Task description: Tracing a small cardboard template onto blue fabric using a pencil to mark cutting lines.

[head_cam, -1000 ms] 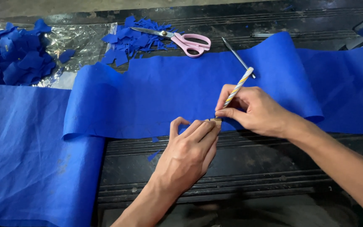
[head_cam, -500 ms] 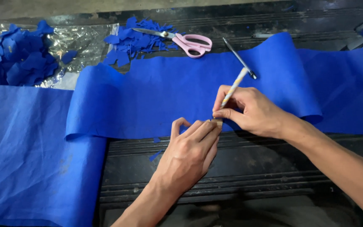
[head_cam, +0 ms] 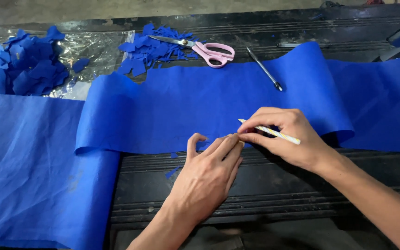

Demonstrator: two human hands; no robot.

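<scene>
The right hand (head_cam: 285,139) is closed on a thin striped pencil (head_cam: 269,132), its tip at the near edge of the blue cloth (head_cam: 200,111). The left hand (head_cam: 209,173) holds nothing and presses that edge flat, right beside the pencil. The cloth looks soft, light and floppy, so it is best held by its edge. Beyond the hands lie pink scissors (head_cam: 209,52), a dark pen (head_cam: 265,69) and blue scraps (head_cam: 24,69) on clear plastic. No labels show.

Both of the person's arms are bare from the wrist up as far as the view reaches, with no sleeve, cuff or glove on either. The left hand (head_cam: 207,178), nearer the front edge of the blue cloth (head_cam: 200,111), wears no ring, watch or band, and its nails are short and plain. The right hand (head_cam: 285,139), over that same cloth edge, is just as bare, with short unpainted nails.
</scene>
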